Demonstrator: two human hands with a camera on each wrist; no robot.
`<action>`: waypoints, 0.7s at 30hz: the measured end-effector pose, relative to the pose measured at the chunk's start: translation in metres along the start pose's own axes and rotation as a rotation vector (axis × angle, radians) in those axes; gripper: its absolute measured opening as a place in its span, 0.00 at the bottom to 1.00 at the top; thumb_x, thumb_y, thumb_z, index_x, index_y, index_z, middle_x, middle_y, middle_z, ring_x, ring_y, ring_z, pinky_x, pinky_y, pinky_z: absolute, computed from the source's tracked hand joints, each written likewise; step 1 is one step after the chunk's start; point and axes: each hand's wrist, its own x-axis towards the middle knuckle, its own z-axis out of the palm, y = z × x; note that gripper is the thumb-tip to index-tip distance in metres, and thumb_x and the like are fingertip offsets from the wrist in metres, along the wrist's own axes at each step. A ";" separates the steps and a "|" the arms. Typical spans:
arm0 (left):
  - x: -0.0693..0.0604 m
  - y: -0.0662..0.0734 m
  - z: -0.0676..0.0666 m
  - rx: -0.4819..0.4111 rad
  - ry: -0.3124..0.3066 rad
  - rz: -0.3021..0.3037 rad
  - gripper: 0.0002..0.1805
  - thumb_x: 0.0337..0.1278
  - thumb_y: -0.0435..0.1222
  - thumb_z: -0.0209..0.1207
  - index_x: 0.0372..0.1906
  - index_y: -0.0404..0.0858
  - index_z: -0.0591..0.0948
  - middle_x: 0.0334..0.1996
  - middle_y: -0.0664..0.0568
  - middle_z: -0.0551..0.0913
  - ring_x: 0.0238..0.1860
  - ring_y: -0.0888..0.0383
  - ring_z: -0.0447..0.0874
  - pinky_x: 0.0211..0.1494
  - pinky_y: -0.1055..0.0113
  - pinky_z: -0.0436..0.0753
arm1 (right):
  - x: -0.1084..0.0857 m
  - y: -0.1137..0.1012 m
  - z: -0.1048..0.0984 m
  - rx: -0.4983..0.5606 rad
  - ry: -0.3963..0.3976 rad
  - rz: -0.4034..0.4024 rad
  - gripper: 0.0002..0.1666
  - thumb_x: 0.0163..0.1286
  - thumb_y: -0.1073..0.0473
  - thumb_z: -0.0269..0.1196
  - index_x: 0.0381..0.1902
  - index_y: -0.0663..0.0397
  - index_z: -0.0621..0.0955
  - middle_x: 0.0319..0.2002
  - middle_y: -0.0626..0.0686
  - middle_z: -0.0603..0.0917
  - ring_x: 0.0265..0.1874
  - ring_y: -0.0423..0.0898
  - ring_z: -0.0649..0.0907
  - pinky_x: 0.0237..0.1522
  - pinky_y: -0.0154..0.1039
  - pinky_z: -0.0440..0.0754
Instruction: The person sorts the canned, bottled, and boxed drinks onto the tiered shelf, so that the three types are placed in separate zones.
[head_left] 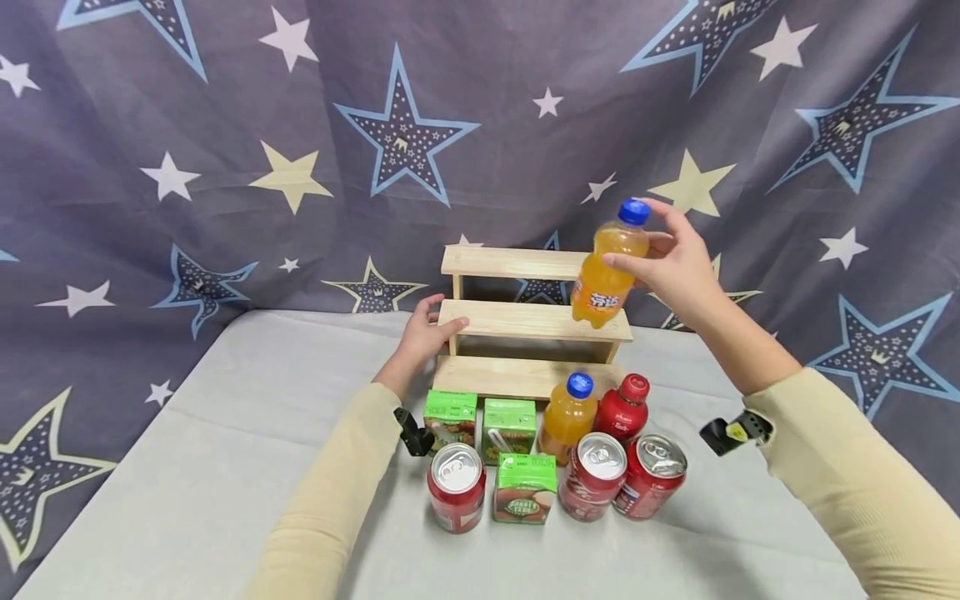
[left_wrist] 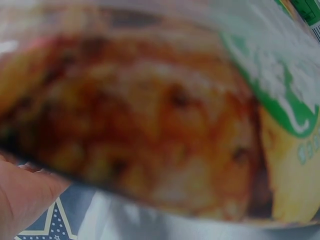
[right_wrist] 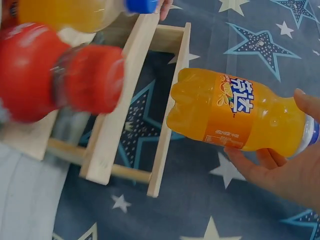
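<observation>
In the head view my right hand (head_left: pixel 678 258) holds a bottle of orange soda (head_left: pixel 603 283) with a blue cap, slightly tilted, at the right of a three-step wooden rack (head_left: pixel 525 321). The right wrist view shows the thumb and fingers around the upper part of this soda bottle (right_wrist: pixel 235 112), its base near the edge of the top step. My left hand (head_left: pixel 427 333) grips the left end of the rack's middle step, thumb on top. A blurred printed package (left_wrist: pixel 150 125) fills most of the left wrist view.
Before the rack stand several green-topped cartons (head_left: pixel 525 487), another orange soda bottle (head_left: pixel 568 417), a red bottle (head_left: pixel 624 408) and red cans (head_left: pixel 457 487). They sit on a pale cloth-covered table (head_left: pixel 202 467). A star-patterned curtain (head_left: pixel 480 167) hangs behind.
</observation>
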 end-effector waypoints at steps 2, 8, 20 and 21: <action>-0.001 0.001 0.000 -0.002 0.000 0.000 0.40 0.54 0.39 0.64 0.70 0.44 0.58 0.58 0.38 0.71 0.50 0.42 0.79 0.47 0.57 0.83 | 0.008 -0.006 0.007 0.024 -0.007 -0.016 0.45 0.57 0.47 0.68 0.68 0.33 0.59 0.60 0.58 0.74 0.58 0.52 0.76 0.52 0.51 0.80; -0.002 0.002 0.000 0.009 -0.005 -0.004 0.40 0.54 0.40 0.64 0.70 0.44 0.57 0.58 0.38 0.71 0.50 0.42 0.80 0.45 0.57 0.83 | 0.027 -0.023 0.027 0.110 -0.026 -0.050 0.44 0.59 0.52 0.67 0.68 0.34 0.59 0.59 0.57 0.75 0.56 0.52 0.77 0.52 0.50 0.80; -0.004 0.003 -0.001 0.004 -0.005 -0.020 0.40 0.54 0.40 0.64 0.70 0.45 0.58 0.58 0.40 0.72 0.48 0.44 0.80 0.41 0.62 0.83 | 0.063 -0.038 0.077 0.186 -0.012 -0.062 0.44 0.56 0.56 0.69 0.67 0.35 0.62 0.57 0.56 0.74 0.55 0.49 0.77 0.55 0.48 0.79; -0.004 0.003 -0.001 0.005 -0.006 -0.021 0.40 0.54 0.40 0.64 0.71 0.45 0.58 0.58 0.39 0.72 0.48 0.44 0.80 0.41 0.63 0.83 | 0.066 -0.039 0.081 0.189 -0.007 -0.067 0.43 0.56 0.56 0.70 0.67 0.35 0.62 0.57 0.56 0.74 0.55 0.49 0.77 0.56 0.47 0.78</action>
